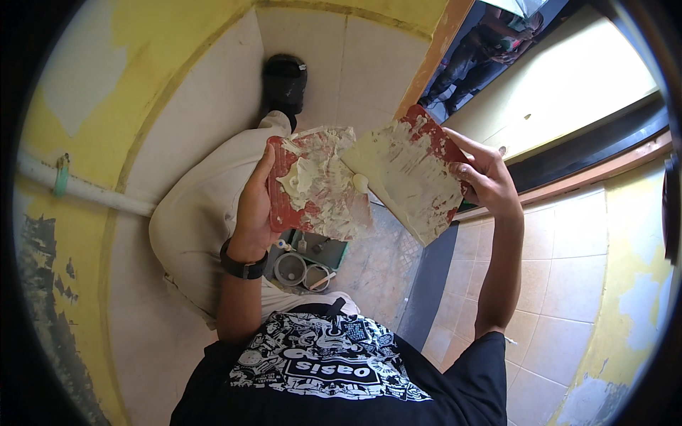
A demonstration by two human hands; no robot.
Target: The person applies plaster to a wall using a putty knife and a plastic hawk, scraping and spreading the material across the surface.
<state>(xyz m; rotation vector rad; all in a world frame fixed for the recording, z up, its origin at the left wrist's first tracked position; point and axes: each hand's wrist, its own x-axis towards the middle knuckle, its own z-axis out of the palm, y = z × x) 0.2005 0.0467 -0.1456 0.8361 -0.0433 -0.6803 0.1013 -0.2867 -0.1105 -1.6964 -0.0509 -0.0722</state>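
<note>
My left hand (253, 202) grips a red putty spreader (280, 206) by its left edge, its face smeared with thick cream-coloured putty (307, 175). A second red putty spreader (419, 181), coated in a thinner layer of the same putty, is held at a tilt in my right hand (486, 177). The lower left edge of this right spreader meets the right side of the left one, where a small blob of putty (361, 183) sits. Both spreaders are up in front of my chest, and the fingers behind them are mostly hidden.
Below my hands, a green tray (332, 254) stands near two round containers (290, 269). A white pipe (85, 187) runs along the patched yellow wall (78, 106) at left. My black shoe (285, 82) rests ahead. Another person (490, 46) shows beyond the opening at upper right.
</note>
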